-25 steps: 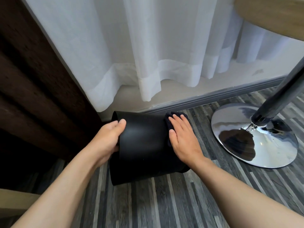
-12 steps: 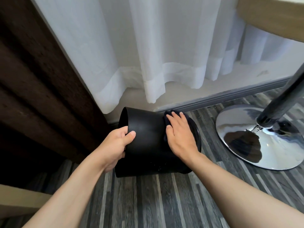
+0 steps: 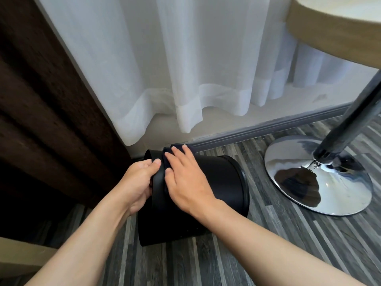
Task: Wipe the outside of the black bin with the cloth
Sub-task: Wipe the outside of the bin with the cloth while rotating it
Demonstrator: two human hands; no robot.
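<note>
The black bin (image 3: 222, 182) lies on its side on the striped floor, its open rim to the left and its base to the right. My left hand (image 3: 137, 182) grips the rim, thumb over the edge. My right hand (image 3: 185, 178) lies flat on the bin's upper side near the rim, pressing a dark cloth (image 3: 174, 146) against it. Only a small edge of the cloth shows beyond my fingertips; the rest is hidden under the palm.
A chrome table base (image 3: 321, 178) and its dark pole (image 3: 350, 120) stand to the right, under a round tabletop (image 3: 340, 32). White curtains (image 3: 185, 69) hang behind the bin, above a grey skirting board (image 3: 268, 126). A dark brown curtain (image 3: 41, 110) fills the left side.
My right hand slid the cloth leftward along the bin from the base end to the rim end. My left hand shifted its grip on the rim, and the bin turned.
</note>
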